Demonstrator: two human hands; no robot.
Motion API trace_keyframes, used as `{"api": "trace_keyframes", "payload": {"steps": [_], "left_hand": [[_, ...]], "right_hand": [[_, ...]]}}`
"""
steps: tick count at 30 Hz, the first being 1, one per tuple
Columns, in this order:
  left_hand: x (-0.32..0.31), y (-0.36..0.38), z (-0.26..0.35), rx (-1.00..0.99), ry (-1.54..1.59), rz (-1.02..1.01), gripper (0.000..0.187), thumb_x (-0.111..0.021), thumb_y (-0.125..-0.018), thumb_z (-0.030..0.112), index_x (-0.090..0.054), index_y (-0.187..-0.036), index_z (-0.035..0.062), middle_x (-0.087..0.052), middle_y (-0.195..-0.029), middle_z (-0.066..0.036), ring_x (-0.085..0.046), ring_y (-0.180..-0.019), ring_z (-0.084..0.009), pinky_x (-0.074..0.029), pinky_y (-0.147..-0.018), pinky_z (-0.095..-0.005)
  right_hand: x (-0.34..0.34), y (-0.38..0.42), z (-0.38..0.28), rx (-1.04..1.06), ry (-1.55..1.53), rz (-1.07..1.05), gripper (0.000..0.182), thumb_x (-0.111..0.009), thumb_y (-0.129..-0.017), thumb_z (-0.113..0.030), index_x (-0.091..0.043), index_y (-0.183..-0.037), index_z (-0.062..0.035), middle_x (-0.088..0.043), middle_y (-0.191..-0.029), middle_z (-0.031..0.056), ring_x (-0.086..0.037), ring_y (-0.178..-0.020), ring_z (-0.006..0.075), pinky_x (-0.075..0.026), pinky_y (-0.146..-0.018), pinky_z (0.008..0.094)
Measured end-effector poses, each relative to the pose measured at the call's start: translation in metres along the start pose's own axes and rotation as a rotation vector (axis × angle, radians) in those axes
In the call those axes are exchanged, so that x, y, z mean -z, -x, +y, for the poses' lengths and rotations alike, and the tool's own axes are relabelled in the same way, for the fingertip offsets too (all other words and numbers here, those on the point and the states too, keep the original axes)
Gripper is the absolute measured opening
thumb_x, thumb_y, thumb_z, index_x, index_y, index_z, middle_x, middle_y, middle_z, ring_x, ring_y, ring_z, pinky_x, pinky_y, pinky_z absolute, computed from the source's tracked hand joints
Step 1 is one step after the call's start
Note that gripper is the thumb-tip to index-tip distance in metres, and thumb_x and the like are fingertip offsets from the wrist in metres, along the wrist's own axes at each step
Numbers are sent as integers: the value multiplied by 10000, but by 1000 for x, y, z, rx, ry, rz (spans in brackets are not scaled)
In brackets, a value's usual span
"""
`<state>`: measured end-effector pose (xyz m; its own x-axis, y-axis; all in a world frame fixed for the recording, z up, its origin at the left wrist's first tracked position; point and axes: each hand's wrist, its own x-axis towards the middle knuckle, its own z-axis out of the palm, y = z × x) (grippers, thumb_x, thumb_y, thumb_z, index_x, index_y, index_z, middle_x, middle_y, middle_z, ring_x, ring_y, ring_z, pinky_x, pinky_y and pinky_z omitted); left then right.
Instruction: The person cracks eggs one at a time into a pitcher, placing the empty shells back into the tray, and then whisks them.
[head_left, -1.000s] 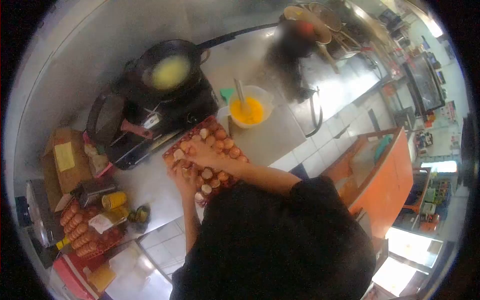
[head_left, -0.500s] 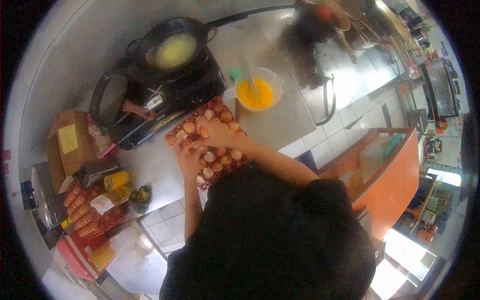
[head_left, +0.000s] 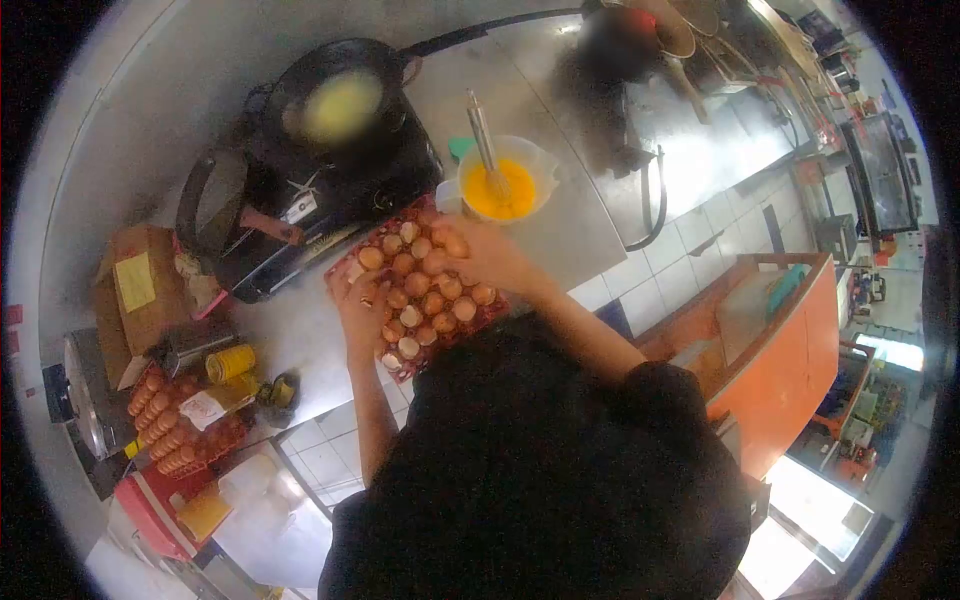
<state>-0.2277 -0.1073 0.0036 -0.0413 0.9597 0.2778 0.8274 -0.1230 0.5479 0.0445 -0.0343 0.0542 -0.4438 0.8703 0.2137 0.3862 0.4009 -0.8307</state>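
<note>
A red egg tray (head_left: 400,376) lies on the steel counter, filled with several brown eggs and broken shells (head_left: 409,346). My right hand (head_left: 484,255) is over the tray's upper right part, its fingers curled round a brown egg (head_left: 452,243). At the tray's left side my left hand (head_left: 362,306) is bent over the shells; what its fingers hold, if anything, is too small to make out. Just beyond the tray stands a clear jug (head_left: 547,172) of yellow beaten egg (head_left: 514,186), with a metal whisk (head_left: 482,130) leaning in it.
A black wok (head_left: 285,95) with yellow-green contents sits on the stove (head_left: 400,165) at the upper left. A cardboard box (head_left: 120,300), a yellow can (head_left: 231,363) and a second egg tray (head_left: 215,440) are at the left. An orange cabinet (head_left: 790,370) stands at the right.
My right hand has moved right, away from my left hand, uncovering more of the tray. My left hand has shifted slightly left. The whisk handle now leans differently and shows more clearly.
</note>
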Motion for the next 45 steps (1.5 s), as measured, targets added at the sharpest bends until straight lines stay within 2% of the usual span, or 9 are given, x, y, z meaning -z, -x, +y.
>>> {"api": "trace_keyframes", "payload": {"steps": [1,4,7,12,15,18,26,29,45], "left_hand": [[1,-11,17,-35,5,-18,173,-770,-847,161,-748,-1016,136,-522,-1364,-129,-443,-1290,-331,-321,-1080,-471],[-8,-41,62,-10,242,-50,178,-759,-858,174,-751,-1032,136,-525,-1358,-111,-431,-1283,-324,-329,-1077,-470],[-28,-73,96,-260,188,-79,166,-755,-864,185,-748,-1020,131,-527,-1358,-86,-426,-1261,-319,-344,-1066,-457],[-79,-107,127,-449,229,-156,201,-751,-839,187,-725,-1025,116,-531,-1360,-92,-431,-1247,-337,-339,-1074,-460],[-98,-113,139,-528,164,-177,199,-731,-846,186,-717,-1025,98,-528,-1369,-130,-426,-1276,-357,-322,-1087,-473],[-117,-117,132,-573,142,-180,198,-720,-866,191,-711,-1038,94,-523,-1365,-140,-418,-1284,-375,-313,-1092,-491],[-125,-113,128,-521,168,-126,204,-743,-873,234,-711,-1012,89,-524,-1355,-128,-411,-1305,-329,-279,-1099,-487],[-118,-114,134,-518,188,-137,213,-746,-872,236,-710,-1014,82,-529,-1348,-119,-411,-1308,-324,-266,-1107,-485],[-117,-112,131,-414,245,-199,288,-766,-848,250,-691,-1083,103,-480,-1379,-122,-356,-1310,-360,-301,-1111,-511]], "right_hand": [[13,4,-1,-18,1,78,586,-807,-809,-316,-517,-1218,-13,-610,-1176,232,-599,-1059,459,-494,-899,500],[61,16,-27,-508,-17,104,463,-788,-832,-279,-562,-1141,-20,-612,-1160,224,-615,-1026,451,-509,-861,499],[79,32,-8,-262,246,250,428,-755,-863,-232,-532,-1172,-39,-610,-1139,227,-627,-992,452,-519,-817,507],[62,32,20,-490,271,362,405,-710,-886,-226,-529,-1197,-40,-597,-1167,243,-622,-1006,461,-519,-842,523],[44,39,51,-340,392,378,381,-658,-900,-240,-539,-1198,-34,-584,-1170,268,-572,-1092,464,-500,-918,521],[61,33,17,-368,209,379,397,-650,-921,-247,-514,-1190,12,-588,-1161,226,-586,-1048,441,-509,-911,509],[50,28,32,-374,458,417,272,-620,-925,-231,-519,-1048,-10,-587,-1104,184,-619,-1031,403,-545,-830,490],[52,26,29,-352,533,405,314,-649,-899,-212,-507,-1097,-12,-578,-1077,169,-637,-973,359,-568,-780,437],[59,33,31,-291,372,420,279,-585,-972,-231,-472,-1081,0,-556,-1064,202,-617,-995,401,-537,-844,475]]}}
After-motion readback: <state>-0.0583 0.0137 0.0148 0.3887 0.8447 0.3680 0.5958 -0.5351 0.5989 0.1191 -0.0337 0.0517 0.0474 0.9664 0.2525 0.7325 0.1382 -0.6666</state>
